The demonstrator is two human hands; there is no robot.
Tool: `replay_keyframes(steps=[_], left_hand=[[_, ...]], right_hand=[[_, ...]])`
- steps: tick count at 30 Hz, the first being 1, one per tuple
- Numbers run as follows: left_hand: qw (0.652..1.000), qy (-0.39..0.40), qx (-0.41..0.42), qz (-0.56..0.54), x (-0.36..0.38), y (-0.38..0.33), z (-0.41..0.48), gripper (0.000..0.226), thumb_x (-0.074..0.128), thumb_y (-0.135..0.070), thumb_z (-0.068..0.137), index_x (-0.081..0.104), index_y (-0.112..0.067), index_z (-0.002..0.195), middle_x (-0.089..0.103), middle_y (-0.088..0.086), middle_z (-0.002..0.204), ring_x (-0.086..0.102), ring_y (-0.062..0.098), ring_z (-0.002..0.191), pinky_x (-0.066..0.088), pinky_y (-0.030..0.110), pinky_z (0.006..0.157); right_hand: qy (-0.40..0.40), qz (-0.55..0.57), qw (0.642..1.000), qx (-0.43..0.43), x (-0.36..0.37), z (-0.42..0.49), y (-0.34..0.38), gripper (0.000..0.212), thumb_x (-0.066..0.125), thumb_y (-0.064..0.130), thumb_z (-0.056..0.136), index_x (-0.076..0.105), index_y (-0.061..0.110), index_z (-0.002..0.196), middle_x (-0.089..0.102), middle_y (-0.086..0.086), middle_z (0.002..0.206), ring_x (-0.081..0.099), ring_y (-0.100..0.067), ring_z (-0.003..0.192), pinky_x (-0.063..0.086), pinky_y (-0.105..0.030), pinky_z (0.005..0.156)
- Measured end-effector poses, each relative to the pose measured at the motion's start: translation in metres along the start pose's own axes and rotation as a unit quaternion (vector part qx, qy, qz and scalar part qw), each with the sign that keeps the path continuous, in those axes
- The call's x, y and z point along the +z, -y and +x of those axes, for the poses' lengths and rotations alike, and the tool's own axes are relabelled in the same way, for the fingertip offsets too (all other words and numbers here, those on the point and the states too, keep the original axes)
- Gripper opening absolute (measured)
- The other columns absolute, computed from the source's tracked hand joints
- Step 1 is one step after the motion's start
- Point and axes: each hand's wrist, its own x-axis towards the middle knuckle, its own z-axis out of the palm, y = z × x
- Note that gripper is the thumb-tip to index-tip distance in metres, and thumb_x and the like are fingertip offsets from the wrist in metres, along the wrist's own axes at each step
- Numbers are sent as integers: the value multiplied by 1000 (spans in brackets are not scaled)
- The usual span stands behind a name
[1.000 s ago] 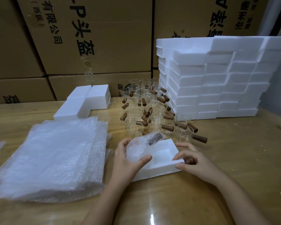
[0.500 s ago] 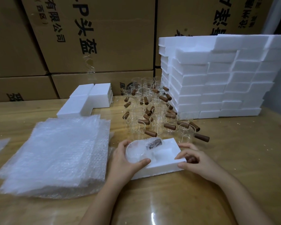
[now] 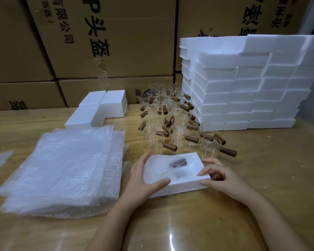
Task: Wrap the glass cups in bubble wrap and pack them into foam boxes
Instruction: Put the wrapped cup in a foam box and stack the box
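The wrapped cup (image 3: 161, 169) is lying in the recess of the foam box (image 3: 181, 188), which is resting on the table (image 3: 261, 169) in front of the person. The left hand (image 3: 143, 180) is curling around the cup's left side, thumb along the near rim. The right hand (image 3: 223, 176) is pinching the box's right corner. Seating appears to be underway, so the left hand should be pressing evenly downward, keeping the handle (image 3: 178, 163) and loose wrap below the rim, with the right hand bracing the box against sliding
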Motion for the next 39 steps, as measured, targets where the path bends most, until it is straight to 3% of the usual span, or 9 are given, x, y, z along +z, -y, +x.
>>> replay_keyframes(steps=[7,12,16,19,22,25,27,30,39], left_hand=[[1000,-25,13,-11,-2,-1,-2,66,72,-61,62,40,-58,120,43,-20,138,36,-1,130,33,28,107],[999,-43,14,-12,-1,-2,-2,69,73,-58,60,44,-51,122,47,-20,134,41,-1,126,35,27,105],[999,-38,4,-12,0,-1,0,76,70,-68,53,43,-49,122,47,-18,134,41,1,126,36,29,105],[1000,-25,5,-9,0,1,0,80,67,-71,53,40,-49,125,44,-23,134,39,-4,125,34,22,102],[997,-25,2,-75,-3,-1,0,69,70,-58,68,39,-48,129,41,-36,128,37,-17,121,34,2,88],[981,-48,-27,-189,-7,-1,4,35,62,-40,86,53,-41,119,56,-27,121,48,-8,118,40,4,84],[976,-32,-30,-214,-8,-1,4,40,59,-35,78,58,-34,118,60,-18,122,52,-6,115,42,10,86],[979,-15,-25,-203,-6,-2,1,47,56,-34,72,59,-32,119,59,-19,122,51,-17,106,40,1,77],[984,-24,-25,-177,-6,-3,1,41,58,-32,81,58,-33,122,58,-19,126,47,-20,108,37,4,79]], right_hand=[[1,2,1000,1,0,0,-2,20,77,17,79,72,36,80,45,25,129,53,6,77,40,-6,71],[0,5,1000,3,0,1,-1,21,77,16,78,72,36,79,45,23,129,53,7,76,40,-7,72],[-1,7,1000,2,0,1,1,24,77,15,78,71,37,76,45,21,130,53,7,78,40,-6,72],[2,5,1000,3,0,0,2,22,77,16,78,71,37,78,44,23,130,53,8,80,40,-6,72],[1,5,1000,2,0,0,1,22,77,17,78,71,37,78,44,23,130,53,8,80,39,-5,73],[3,5,1000,3,0,1,0,21,77,18,79,71,37,79,43,24,130,53,7,82,39,-6,73],[4,6,1000,0,0,1,-1,22,77,16,79,71,37,79,43,23,130,53,6,81,40,-6,73],[4,9,1000,-7,1,1,-2,24,77,13,79,71,37,78,43,19,131,52,8,75,39,-6,72],[4,11,1000,2,0,1,-2,20,76,16,79,71,36,80,43,21,131,52,7,74,40,-7,71]])
